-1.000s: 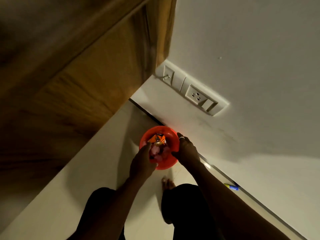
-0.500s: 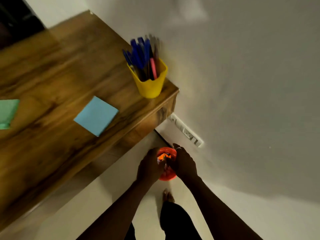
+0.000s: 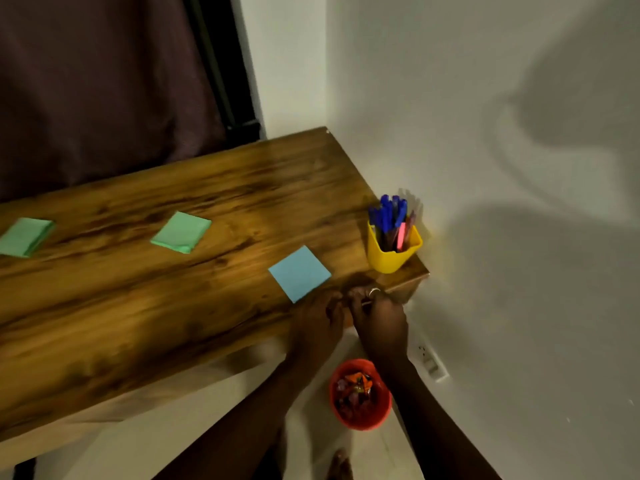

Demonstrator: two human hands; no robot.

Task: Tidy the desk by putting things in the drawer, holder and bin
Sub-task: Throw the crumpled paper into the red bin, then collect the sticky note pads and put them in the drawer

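Half a second ago both my hands were down at the red bin [image 3: 360,410] on the floor; now they are up at the front edge of the wooden desk [image 3: 138,306], and the bin sits below them, between my forearms, with crumpled wrappers [image 3: 356,384] inside it. My left hand [image 3: 317,329] and right hand [image 3: 379,322] are close together, fingertips nearly meeting just over the desk edge. The fingers of both look curled, but they are blurred and I cannot tell whether either one has hold of anything. A ring [image 3: 374,291] shows on a finger of my right hand.

Just beyond my left fingertips lies the blue sticky-note pad [image 3: 299,273], flat on the desk and very near them. Farther left are two green sticky-note pads [image 3: 181,232], the other one [image 3: 24,236] at the picture's edge; only its corner showed before. The yellow holder [image 3: 393,256] stands upright at the desk's right corner by the wall, full of blue pens [image 3: 389,213] and a pink one [image 3: 401,239], where it stood before. A wall socket [image 3: 429,362] shows low on the wall to the right of my right wrist.
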